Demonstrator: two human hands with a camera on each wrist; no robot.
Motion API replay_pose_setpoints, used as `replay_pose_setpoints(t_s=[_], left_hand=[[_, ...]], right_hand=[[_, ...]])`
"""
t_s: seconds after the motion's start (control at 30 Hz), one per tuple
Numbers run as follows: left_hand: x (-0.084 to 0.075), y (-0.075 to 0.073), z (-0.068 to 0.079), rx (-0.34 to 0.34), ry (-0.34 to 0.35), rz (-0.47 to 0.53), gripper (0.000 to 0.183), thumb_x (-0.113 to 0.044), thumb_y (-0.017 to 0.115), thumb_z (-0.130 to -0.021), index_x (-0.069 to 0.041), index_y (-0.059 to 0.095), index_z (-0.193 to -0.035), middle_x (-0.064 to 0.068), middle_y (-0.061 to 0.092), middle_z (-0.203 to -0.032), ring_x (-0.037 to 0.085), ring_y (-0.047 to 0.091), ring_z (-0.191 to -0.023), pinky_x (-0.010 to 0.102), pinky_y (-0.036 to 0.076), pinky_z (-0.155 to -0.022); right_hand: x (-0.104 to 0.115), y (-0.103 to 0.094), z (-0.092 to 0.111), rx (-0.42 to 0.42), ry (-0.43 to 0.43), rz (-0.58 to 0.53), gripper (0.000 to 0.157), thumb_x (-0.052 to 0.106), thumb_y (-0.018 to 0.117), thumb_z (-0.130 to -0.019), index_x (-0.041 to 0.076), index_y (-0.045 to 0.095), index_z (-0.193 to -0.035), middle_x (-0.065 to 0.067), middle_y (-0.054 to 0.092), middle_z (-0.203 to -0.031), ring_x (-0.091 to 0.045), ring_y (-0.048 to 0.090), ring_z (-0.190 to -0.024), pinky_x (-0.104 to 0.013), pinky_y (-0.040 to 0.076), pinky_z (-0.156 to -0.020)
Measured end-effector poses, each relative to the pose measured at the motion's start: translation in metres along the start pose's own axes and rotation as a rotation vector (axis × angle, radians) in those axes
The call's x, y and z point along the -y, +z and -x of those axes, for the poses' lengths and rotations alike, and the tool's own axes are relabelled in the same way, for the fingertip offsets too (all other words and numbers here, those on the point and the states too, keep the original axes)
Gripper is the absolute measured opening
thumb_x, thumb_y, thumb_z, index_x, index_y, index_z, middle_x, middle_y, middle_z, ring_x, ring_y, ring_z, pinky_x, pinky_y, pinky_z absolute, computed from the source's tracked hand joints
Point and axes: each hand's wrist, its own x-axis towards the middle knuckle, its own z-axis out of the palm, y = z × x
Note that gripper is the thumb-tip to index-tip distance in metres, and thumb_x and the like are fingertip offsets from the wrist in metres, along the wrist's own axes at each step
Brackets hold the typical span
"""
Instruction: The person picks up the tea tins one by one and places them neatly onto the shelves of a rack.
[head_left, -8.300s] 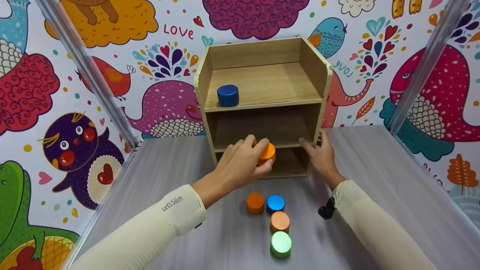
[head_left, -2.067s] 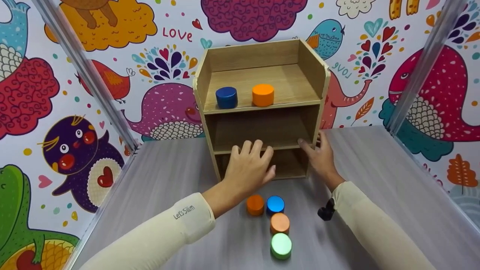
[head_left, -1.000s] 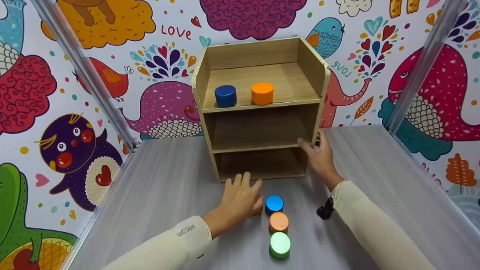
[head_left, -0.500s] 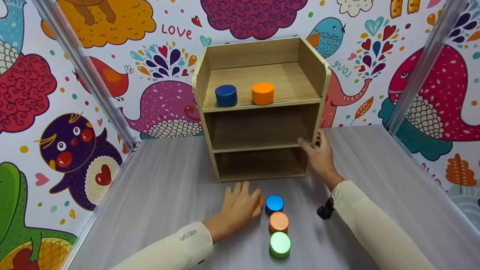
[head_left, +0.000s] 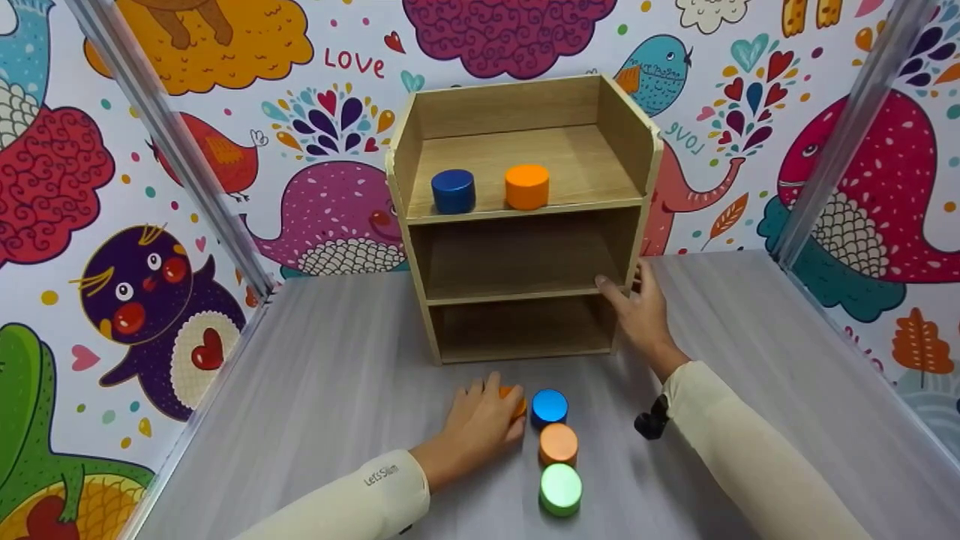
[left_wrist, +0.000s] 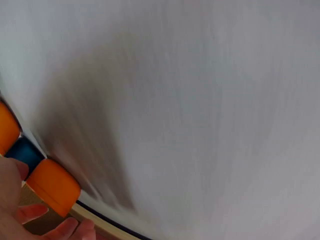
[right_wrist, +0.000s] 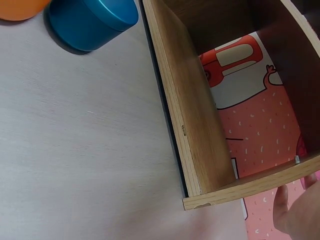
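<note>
While a dark blue cylinder (head_left: 454, 193) sits at the left of the top level of a wooden shelf unit (head_left: 570, 157), near its front edge, a person's left hand (head_left: 478, 420) is down at table height, thumb and fingers curled round a lower orange cylinder (head_left: 514, 401) that stands before the unit's base. The head view leaves much of that piece covered; the left wrist view bares its side between thumb and fingers. Above, an upper orange cylinder (head_left: 527, 187) shares the top level with the dark blue one. Next along the table (head_left: 322, 360) come a blue cylinder (head_left: 550, 406), just beside the held piece, then a peach cylinder (head_left: 559, 442) and a light green cylinder (head_left: 561, 487), trailing toward the person. At right, the right hand (head_left: 643, 319) grips the unit's side, thumb at the front edge, fingers partly hidden. Only the right wrist view shows a printed wall pattern (right_wrist: 262, 125) through an opening in the unit.
</note>
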Motion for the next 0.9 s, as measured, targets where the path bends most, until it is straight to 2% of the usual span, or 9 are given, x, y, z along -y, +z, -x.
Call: replay_pose_setpoints(t_s=[0.07,0.27,0.67,0.9], left_hand=[[-0.001,0.002,0.000,-0.001,0.001,0.015,0.037,-0.045,0.056,-0.087,-0.023,0.054,-0.116,0.009,0.054,-0.101,0.026,0.057,-0.082,0.046,0.048,-0.066],[-0.002,0.006,0.001,0.013,0.004,0.059,0.038,-0.043,0.057,-0.087,-0.022,0.052,-0.118,0.011,0.053,-0.105,0.028,0.058,-0.082,0.047,0.049,-0.067],[-0.005,0.012,0.000,-0.024,0.002,0.028,0.037,-0.042,0.059,-0.085,-0.021,0.052,-0.114,0.012,0.055,-0.102,0.030,0.059,-0.078,0.047,0.049,-0.066],[-0.005,0.013,-0.001,-0.058,0.021,0.002,0.032,-0.041,0.059,-0.085,-0.021,0.053,-0.110,0.009,0.054,-0.092,0.026,0.055,-0.068,0.043,0.047,-0.058]], right_hand=[[0.000,0.000,0.000,0.000,-0.009,-0.010,0.068,0.041,0.067,-0.084,0.021,0.033,-0.139,-0.006,0.043,-0.130,-0.025,0.044,-0.120,-0.050,0.041,-0.097],[0.000,0.000,0.000,0.008,0.006,-0.021,0.069,0.042,0.067,-0.083,0.022,0.032,-0.139,-0.005,0.042,-0.130,-0.026,0.044,-0.121,-0.050,0.040,-0.098],[0.000,-0.001,0.000,0.013,0.000,-0.024,0.068,0.041,0.067,-0.084,0.022,0.032,-0.140,-0.004,0.042,-0.131,-0.026,0.045,-0.120,-0.050,0.040,-0.098],[0.000,-0.001,0.000,0.003,-0.009,-0.023,0.066,0.040,0.068,-0.084,0.022,0.035,-0.137,-0.005,0.043,-0.129,-0.026,0.047,-0.118,-0.048,0.042,-0.097]])
